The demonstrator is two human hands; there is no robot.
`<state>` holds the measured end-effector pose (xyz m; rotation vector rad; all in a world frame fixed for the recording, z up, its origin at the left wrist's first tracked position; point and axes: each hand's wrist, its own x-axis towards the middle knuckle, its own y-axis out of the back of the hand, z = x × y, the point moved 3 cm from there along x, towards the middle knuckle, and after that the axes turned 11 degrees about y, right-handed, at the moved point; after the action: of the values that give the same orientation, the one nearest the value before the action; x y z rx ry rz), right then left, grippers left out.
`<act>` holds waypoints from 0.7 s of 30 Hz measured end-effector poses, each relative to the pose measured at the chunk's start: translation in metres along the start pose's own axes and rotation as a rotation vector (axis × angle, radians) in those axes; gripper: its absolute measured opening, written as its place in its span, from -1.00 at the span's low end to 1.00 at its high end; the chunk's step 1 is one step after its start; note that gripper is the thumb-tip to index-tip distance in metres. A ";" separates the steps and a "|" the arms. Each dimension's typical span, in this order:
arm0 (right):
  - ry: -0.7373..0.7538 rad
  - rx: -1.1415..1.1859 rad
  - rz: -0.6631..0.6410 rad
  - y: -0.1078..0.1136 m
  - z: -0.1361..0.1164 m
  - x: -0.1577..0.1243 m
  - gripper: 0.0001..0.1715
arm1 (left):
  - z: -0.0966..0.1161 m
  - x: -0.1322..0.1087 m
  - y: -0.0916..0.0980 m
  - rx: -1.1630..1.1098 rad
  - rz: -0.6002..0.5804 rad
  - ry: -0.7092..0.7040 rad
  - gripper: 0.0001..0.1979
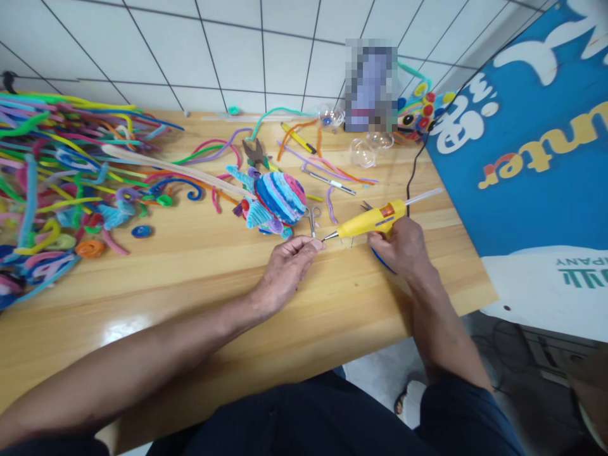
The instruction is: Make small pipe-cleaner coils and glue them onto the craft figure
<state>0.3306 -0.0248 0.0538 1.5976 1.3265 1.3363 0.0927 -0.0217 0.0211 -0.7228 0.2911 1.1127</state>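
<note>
My right hand (pixel 401 247) grips the handle of a yellow hot glue gun (pixel 370 220), its nozzle pointing left with a clear glue stick jutting out behind. My left hand (pixel 289 266) is pinched shut just at the nozzle tip, holding something too small to make out. Just beyond my left hand lies a striped blue, pink and purple pipe-cleaner fish (pixel 275 201). A pair of small scissors (pixel 312 218) rests between the fish and the glue gun.
A big heap of coloured pipe cleaners (pixel 52 171) covers the left of the wooden table (pixel 190 278). Pliers (pixel 254 152), a yellow utility knife (pixel 298 138), clear plastic half-spheres (pixel 363 152) and another pipe-cleaner figure (pixel 420 111) sit at the back. A blue sign (pixel 536 139) leans at right.
</note>
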 end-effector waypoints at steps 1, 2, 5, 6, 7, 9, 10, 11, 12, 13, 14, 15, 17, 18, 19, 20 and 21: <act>0.006 -0.003 -0.004 0.000 0.000 0.000 -0.84 | 0.000 0.000 0.000 0.003 -0.001 0.000 -0.63; 0.011 -0.005 -0.009 0.000 -0.001 0.000 -0.85 | 0.000 0.000 0.000 0.006 -0.002 0.001 -0.63; 0.028 -0.002 -0.015 0.001 -0.002 0.001 -0.89 | 0.000 0.000 0.000 0.008 -0.003 0.004 -0.63; 0.033 0.002 -0.018 0.001 -0.003 0.001 -0.89 | 0.000 0.000 0.000 0.008 -0.002 0.005 -0.63; 0.034 0.003 -0.021 0.001 -0.004 0.002 -0.89 | 0.000 0.000 0.000 0.008 -0.001 0.004 -0.63; 0.028 0.000 -0.027 0.001 -0.004 0.002 -0.90 | 0.000 0.000 0.000 0.012 0.003 0.002 -0.63; 0.025 -0.003 -0.026 0.001 -0.004 0.002 -0.90 | 0.000 -0.001 0.000 0.013 0.004 0.000 -0.63; 0.024 -0.006 -0.022 0.002 -0.004 0.002 -0.91 | 0.000 -0.001 0.000 0.012 0.004 -0.002 -0.62; 0.025 -0.006 -0.017 0.002 -0.004 0.002 -0.91 | 0.000 -0.001 0.000 0.010 0.002 -0.003 -0.62; 0.028 -0.004 -0.012 0.002 -0.004 0.003 -0.91 | 0.000 -0.001 0.000 0.006 0.001 -0.003 -0.62; 0.030 -0.002 -0.011 0.002 -0.004 0.003 -0.91 | 0.000 -0.001 0.000 0.003 0.001 0.000 -0.62; 0.029 -0.002 -0.010 0.002 -0.004 0.002 -0.91 | 0.000 0.000 0.000 0.002 0.001 0.002 -0.63; 0.029 -0.002 -0.013 0.002 -0.003 0.002 -0.90 | 0.000 0.000 0.001 0.003 0.002 0.005 -0.64; 0.032 -0.003 -0.013 0.002 -0.003 0.002 -0.89 | 0.000 0.000 0.001 0.004 0.003 0.006 -0.64; 0.036 -0.002 -0.011 0.002 -0.002 0.001 -0.88 | 0.000 0.000 0.001 0.005 0.003 0.007 -0.64; 0.042 0.000 -0.012 0.001 -0.002 0.001 -0.88 | 0.000 0.000 0.001 0.005 0.004 0.008 -0.65; 0.047 0.000 -0.015 0.001 -0.001 0.000 -0.87 | -0.001 0.000 0.001 0.003 0.004 0.007 -0.65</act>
<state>0.3296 -0.0250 0.0554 1.5621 1.3632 1.3724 0.0920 -0.0216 0.0202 -0.7237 0.3005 1.1132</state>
